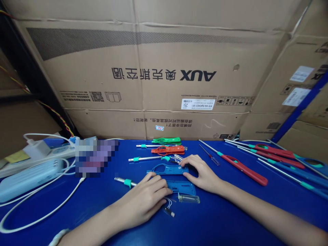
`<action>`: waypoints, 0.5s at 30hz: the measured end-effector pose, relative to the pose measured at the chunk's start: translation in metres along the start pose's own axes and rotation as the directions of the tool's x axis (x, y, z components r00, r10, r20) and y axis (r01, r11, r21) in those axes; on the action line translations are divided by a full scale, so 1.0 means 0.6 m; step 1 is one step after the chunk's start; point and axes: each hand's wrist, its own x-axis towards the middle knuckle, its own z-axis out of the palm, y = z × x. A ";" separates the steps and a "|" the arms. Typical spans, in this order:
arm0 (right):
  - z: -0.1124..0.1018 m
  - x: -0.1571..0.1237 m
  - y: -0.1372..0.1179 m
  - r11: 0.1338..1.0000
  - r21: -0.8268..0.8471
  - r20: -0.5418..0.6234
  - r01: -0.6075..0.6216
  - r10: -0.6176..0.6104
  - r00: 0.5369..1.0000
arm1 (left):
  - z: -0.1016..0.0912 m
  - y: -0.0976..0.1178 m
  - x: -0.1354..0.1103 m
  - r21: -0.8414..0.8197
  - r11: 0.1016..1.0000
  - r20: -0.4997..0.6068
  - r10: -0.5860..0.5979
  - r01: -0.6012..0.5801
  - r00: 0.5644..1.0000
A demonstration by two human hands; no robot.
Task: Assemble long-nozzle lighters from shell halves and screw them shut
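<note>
Blue lighter shell (pixel 167 169), an open plastic half-casing, lies flat at the centre of the blue bench (pixel 220 218), with a second blue shell half (pixel 181 187) just below it toward 5 o'clock. The left hand (pixel 147 200) rests palm-down on the bench, fingers loosely curled, its fingertips touching the lower shell half; whether it grips anything cannot be told. The right hand (pixel 202 174) lies at 3 o'clock of the upper shell, fingers spread, with its fingertips on that shell's right end and nothing clamped.

A metal tube with a teal collar (pixel 125 182) pokes out from under the left hand toward 9 o'clock. A small clear part (pixel 188 198) sits just beside the lower shell half, and thin wires (pixel 169 206) trail below the left fingers.

At 12 o'clock from the hands lie a red lighter shell (pixel 167 150) and a green lighter shell (pixel 166 140), each beside a metal tube. Toward 2 o'clock, well apart, long assembled lighters with red and blue handles (pixel 271 152) fan across the bench. At 9 o'clock sit a white power strip (pixel 38 150) and a pale blue case (pixel 28 177), with white cable looping near them. Large cardboard boxes (pixel 143 68) wall off the far edge.
</note>
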 end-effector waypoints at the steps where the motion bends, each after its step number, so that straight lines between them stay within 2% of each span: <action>1: 0.000 0.000 0.000 1.000 -0.004 0.007 0.004 -0.004 1.000 | 0.000 0.000 0.000 -0.002 1.000 -0.001 0.004 -0.004 1.000; 10: -0.003 0.005 -0.003 0.999 -0.038 0.030 0.021 -0.019 0.999 | 0.001 -0.002 -0.001 0.044 0.999 -0.050 -0.019 0.021 0.999; 15: -0.006 0.005 -0.007 0.997 -0.083 -0.003 -0.007 0.007 1.000 | 0.006 -0.008 0.000 0.054 0.996 -0.045 -0.063 0.066 0.997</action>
